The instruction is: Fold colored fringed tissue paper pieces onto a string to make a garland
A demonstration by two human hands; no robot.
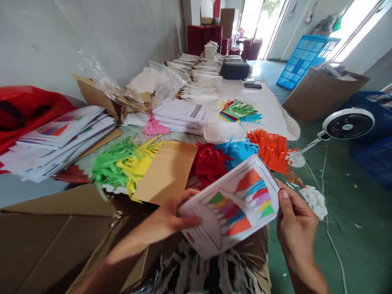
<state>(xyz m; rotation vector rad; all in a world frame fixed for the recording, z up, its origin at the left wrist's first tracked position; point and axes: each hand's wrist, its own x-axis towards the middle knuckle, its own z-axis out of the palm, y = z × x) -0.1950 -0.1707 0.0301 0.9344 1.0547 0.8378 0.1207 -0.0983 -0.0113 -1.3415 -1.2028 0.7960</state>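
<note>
White printed leaflet [232, 208] between left hand [171, 216] and right hand [295, 224], each closed on an opposite edge

This is a paper-craft workshop, more work floor than home: a long table [263, 106] heaped with fringed coloured paper [275, 151] and stacks of printed sheets [179, 116], with cardboard cartons [321, 96], a floor fan [347, 124] and a green-painted floor [361, 228].

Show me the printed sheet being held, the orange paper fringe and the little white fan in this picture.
Printed sheet [229, 208]: head view, middle of its printed face.
Orange paper fringe [271, 149]: head view, middle of the strips.
White fan [347, 125]: head view, centre of its round guard.
</note>
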